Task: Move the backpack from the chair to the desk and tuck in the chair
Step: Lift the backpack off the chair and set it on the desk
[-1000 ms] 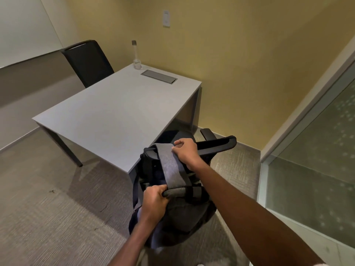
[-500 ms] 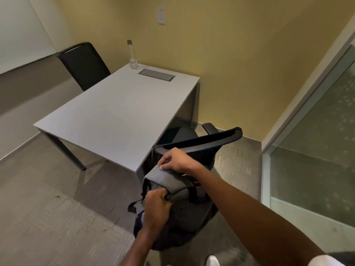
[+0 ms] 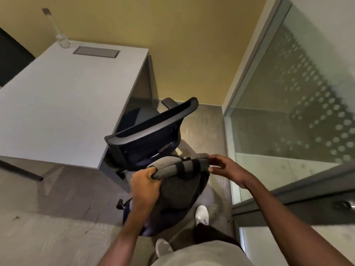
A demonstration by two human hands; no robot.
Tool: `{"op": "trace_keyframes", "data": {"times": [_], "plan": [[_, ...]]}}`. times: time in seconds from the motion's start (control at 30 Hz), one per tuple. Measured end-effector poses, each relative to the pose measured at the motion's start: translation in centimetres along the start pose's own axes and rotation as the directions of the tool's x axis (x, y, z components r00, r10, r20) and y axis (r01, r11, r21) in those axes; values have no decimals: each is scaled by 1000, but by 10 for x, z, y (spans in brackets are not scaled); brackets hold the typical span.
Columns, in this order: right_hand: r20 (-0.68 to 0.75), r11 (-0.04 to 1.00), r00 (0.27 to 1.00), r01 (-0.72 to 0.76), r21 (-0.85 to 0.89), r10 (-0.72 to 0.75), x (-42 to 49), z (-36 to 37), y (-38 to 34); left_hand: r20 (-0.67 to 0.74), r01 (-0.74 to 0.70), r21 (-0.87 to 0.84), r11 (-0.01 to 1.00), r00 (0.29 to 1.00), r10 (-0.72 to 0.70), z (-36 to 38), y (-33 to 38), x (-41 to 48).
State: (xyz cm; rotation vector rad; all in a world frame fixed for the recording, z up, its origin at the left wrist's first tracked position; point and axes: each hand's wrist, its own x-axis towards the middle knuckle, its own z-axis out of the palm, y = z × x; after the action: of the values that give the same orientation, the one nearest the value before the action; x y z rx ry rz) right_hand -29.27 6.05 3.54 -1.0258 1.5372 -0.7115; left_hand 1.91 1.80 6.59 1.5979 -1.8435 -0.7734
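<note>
A dark grey backpack [image 3: 172,196] hangs in the air in front of me, clear of the black office chair [image 3: 148,135]. My left hand [image 3: 146,187] grips the left end of its rolled grey top. My right hand [image 3: 226,166] pinches the right end of that top. The chair stands behind the bag at the near right corner of the grey desk [image 3: 63,104], its backrest toward me and its seat bare.
A clear bottle [image 3: 61,38] and a flush cable hatch [image 3: 96,52] are at the desk's far edge. A second black chair [image 3: 11,60] stands far left. A glass wall with a door handle [image 3: 342,204] runs along the right. My white shoes [image 3: 201,215] are on the carpet below.
The backpack has come off the chair, toward me and to the right. My right hand moved from the chair-side of the bag to its right end. The view tilted down.
</note>
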Motion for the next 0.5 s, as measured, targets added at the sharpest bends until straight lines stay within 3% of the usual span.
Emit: {"op": "trace_keyframes", "data": {"times": [0.1, 0.3, 0.5], "plan": [[10, 1000, 1000, 16, 26, -17, 6, -9, 14, 59, -35, -27, 999, 998, 36, 21, 19, 14], [-204, 987, 967, 157, 15, -151, 34, -70, 17, 84, -86, -168, 982, 991, 101, 73, 71, 58], [-368, 972, 901, 234, -32, -230, 73, -157, 5, 153, 14, -320, 947, 988, 37, 132, 125, 116]]}}
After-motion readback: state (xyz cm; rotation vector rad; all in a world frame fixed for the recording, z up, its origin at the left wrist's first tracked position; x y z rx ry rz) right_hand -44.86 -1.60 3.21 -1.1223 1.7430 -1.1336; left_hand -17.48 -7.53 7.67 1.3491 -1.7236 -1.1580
